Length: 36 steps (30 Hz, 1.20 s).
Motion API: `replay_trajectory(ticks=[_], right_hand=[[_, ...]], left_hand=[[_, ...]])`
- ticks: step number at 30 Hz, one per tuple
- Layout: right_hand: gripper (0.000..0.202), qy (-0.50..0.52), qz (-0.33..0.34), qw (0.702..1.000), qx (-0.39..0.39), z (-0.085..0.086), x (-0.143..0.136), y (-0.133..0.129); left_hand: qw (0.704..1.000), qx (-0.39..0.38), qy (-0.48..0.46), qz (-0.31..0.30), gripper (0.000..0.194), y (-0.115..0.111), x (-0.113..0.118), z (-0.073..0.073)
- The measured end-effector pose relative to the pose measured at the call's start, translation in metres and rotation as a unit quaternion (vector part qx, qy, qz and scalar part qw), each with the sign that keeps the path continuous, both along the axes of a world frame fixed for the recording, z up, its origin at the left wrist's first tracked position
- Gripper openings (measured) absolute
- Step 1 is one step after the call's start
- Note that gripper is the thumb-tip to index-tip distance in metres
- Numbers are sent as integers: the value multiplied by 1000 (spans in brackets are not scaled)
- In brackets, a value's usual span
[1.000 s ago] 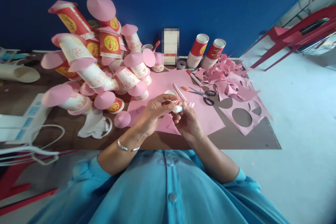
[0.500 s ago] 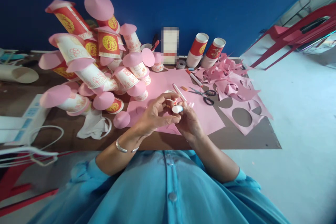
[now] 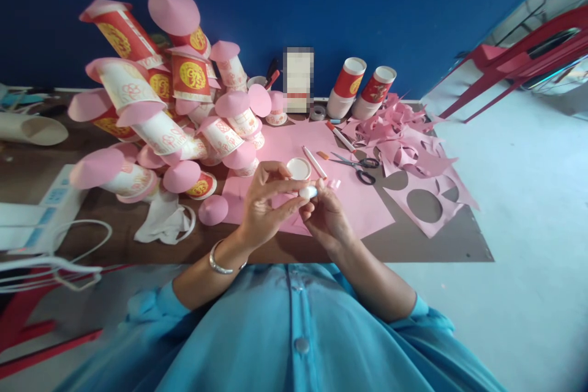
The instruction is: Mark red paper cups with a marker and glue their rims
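A small white tube with a light-blue part, like a glue stick (image 3: pixel 307 192), sits between my hands above the pink paper sheet (image 3: pixel 362 211). My left hand (image 3: pixel 269 202) pinches its white end between thumb and forefinger, with a silver bracelet on the wrist. Curled around the blue side, my right hand (image 3: pixel 328 211) hides part of the tube. Just behind my fingers stands a white paper cup (image 3: pixel 299 168), its round end facing up. Small pale pink pieces (image 3: pixel 336 184) lie beside my right fingertips.
Cup lanterns with pink cone tops (image 3: pixel 160 125) are heaped at the left. Scissors (image 3: pixel 361 165), a marker (image 3: pixel 314 162) and an orange cap lie on the sheet. Stacked paper cups (image 3: pixel 346 89) stand behind pink scraps (image 3: pixel 399 128). A white cloth (image 3: pixel 163 220) lies at the front left.
My left hand has turned and its fingers have straightened, now pinching the tube's white end. The white cup behind, partly covered before, shows more fully.
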State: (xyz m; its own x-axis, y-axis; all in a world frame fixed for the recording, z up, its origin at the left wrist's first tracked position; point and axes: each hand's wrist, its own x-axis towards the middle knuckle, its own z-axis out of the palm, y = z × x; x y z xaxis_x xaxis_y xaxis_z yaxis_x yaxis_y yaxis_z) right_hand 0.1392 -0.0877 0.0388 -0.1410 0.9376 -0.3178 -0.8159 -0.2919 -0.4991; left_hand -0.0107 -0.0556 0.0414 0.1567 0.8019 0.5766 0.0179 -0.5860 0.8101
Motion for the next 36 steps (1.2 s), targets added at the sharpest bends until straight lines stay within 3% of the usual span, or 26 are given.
replay_trajectory(ticks=[3,6,9,13,18,20,25,28,33,36], right_hand=[[34,-4,1,1000,-6,2,-1,-1],[37,-1,-3,1000,-8,0,-2,-2],[37,-3,2,1000,-15,-2,-2,-2],[37,2,16,999,-34,-1,-2,-3],[38,23,10,998,-53,4,-1,-4],[37,27,-3,998,-56,5,1,-3],[35,36,-16,998,-40,4,2,-2],[39,33,-10,999,-37,2,2,-2],[37,27,-10,999,-46,1,0,-3],[38,27,1,998,-51,2,0,-3]], left_hand=[[986,116,85,81,18,2,-3,1],[950,234,154,140,15,6,-8,2],[928,293,182,142,16,10,-15,1],[928,282,217,109,29,11,-25,-5],[851,409,290,155,24,11,-33,-8],[839,439,286,145,27,11,-34,-8],[890,353,239,161,28,6,-29,-13],[917,289,211,179,41,3,-23,-14],[946,234,189,121,56,3,-13,-8],[974,142,159,70,58,6,-9,-8]])
